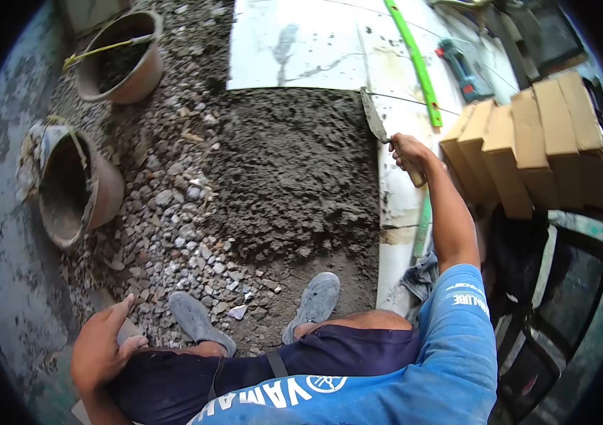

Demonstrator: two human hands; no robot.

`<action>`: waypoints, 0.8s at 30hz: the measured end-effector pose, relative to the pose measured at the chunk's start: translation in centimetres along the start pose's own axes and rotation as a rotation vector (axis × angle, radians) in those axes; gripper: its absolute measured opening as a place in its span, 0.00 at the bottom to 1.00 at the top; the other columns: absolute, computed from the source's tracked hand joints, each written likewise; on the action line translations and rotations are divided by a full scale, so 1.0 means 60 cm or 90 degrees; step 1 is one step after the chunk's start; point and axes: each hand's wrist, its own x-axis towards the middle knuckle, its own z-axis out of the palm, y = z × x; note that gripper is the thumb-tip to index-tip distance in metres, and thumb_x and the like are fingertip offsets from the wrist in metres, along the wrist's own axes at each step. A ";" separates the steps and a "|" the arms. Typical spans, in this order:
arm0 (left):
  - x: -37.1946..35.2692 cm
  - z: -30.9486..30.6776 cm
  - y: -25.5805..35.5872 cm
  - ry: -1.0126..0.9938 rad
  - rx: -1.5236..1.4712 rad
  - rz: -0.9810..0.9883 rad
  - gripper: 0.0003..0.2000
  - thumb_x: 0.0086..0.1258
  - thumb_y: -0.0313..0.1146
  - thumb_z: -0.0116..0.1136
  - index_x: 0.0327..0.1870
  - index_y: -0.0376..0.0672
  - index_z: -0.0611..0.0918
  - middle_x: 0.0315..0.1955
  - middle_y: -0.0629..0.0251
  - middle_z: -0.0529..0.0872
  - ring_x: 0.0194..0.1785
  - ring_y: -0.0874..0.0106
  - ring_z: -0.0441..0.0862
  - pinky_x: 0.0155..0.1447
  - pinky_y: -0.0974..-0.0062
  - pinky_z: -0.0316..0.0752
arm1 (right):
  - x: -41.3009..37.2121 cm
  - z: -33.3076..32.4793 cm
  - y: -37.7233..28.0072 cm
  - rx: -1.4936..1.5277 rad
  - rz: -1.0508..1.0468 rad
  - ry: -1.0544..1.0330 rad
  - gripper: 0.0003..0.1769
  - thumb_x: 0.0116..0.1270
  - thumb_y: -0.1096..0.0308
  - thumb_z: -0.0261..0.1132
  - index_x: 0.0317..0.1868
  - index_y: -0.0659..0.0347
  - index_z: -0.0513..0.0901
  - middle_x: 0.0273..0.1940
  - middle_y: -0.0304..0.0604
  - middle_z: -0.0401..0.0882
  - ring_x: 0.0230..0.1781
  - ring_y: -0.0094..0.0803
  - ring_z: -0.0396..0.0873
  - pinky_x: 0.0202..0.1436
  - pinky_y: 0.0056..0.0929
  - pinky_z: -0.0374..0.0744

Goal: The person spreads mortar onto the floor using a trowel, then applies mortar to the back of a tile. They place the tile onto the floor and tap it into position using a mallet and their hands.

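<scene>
Gripping trowel (374,117) tight with right hand (406,151), grey smeared blade pointing far at mortar bed (294,177) right edge; left hand (103,347) open, near left.

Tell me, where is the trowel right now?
Head view, upper right of centre: the trowel is gripped in the right hand, blade at the edge between the grey mortar bed and the white tiles.
</scene>
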 end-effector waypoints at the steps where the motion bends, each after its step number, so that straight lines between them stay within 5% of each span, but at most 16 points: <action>1: -0.012 -0.003 0.002 0.002 -0.001 -0.022 0.37 0.54 0.39 0.70 0.68 0.43 0.70 0.52 0.49 0.81 0.54 0.50 0.77 0.59 0.61 0.71 | 0.014 0.026 -0.009 -0.005 0.005 -0.024 0.15 0.68 0.53 0.50 0.33 0.55 0.72 0.20 0.32 0.66 0.16 0.25 0.68 0.19 0.30 0.70; 3: -0.027 -0.009 0.013 -0.036 -0.032 -0.065 0.37 0.53 0.36 0.70 0.67 0.40 0.70 0.52 0.45 0.80 0.56 0.47 0.76 0.59 0.62 0.71 | 0.012 0.105 -0.022 0.167 0.037 -0.040 0.19 0.71 0.52 0.49 0.31 0.58 0.71 0.21 0.36 0.69 0.17 0.27 0.71 0.21 0.30 0.75; 9: -0.031 -0.022 0.038 -0.071 -0.034 -0.127 0.36 0.55 0.39 0.68 0.68 0.42 0.70 0.52 0.44 0.80 0.55 0.47 0.77 0.59 0.62 0.71 | -0.026 0.295 -0.120 0.231 -0.040 -0.101 0.16 0.73 0.57 0.47 0.33 0.60 0.70 0.26 0.37 0.71 0.19 0.25 0.71 0.22 0.30 0.77; 14: -0.029 -0.020 0.025 0.011 -0.017 -0.023 0.36 0.56 0.39 0.69 0.68 0.43 0.70 0.57 0.50 0.78 0.58 0.50 0.75 0.62 0.62 0.70 | -0.040 0.369 -0.141 -0.099 -0.212 -0.169 0.25 0.71 0.56 0.46 0.25 0.68 0.75 0.16 0.46 0.73 0.21 0.40 0.77 0.28 0.42 0.77; 18: -0.041 -0.042 -0.046 0.066 -0.054 0.067 0.37 0.52 0.37 0.70 0.67 0.42 0.71 0.62 0.54 0.76 0.62 0.52 0.74 0.65 0.62 0.68 | -0.095 0.320 -0.122 -0.340 -0.253 -0.289 0.19 0.72 0.60 0.47 0.30 0.66 0.73 0.22 0.42 0.74 0.19 0.31 0.72 0.24 0.37 0.74; 20: -0.022 -0.047 -0.112 0.119 -0.066 0.104 0.34 0.56 0.36 0.66 0.67 0.39 0.71 0.62 0.53 0.76 0.62 0.54 0.76 0.66 0.63 0.68 | -0.131 0.314 -0.104 -0.530 -0.262 -0.244 0.24 0.71 0.55 0.46 0.37 0.69 0.79 0.30 0.56 0.81 0.34 0.44 0.81 0.42 0.41 0.79; 22: 0.018 -0.022 -0.183 0.167 -0.373 -0.061 0.28 0.64 0.36 0.58 0.66 0.37 0.72 0.52 0.56 0.82 0.55 0.68 0.79 0.59 0.69 0.73 | -0.147 0.329 -0.065 -0.590 -0.213 -0.242 0.25 0.72 0.52 0.46 0.42 0.69 0.78 0.37 0.60 0.82 0.40 0.52 0.81 0.47 0.46 0.78; 24: 0.066 0.001 -0.263 0.248 -0.410 -0.187 0.21 0.71 0.43 0.55 0.59 0.39 0.77 0.38 0.69 0.80 0.39 0.80 0.74 0.42 0.79 0.72 | -0.148 0.333 0.011 -0.624 -0.341 -0.289 0.24 0.70 0.53 0.48 0.43 0.69 0.77 0.39 0.66 0.80 0.42 0.59 0.79 0.47 0.50 0.75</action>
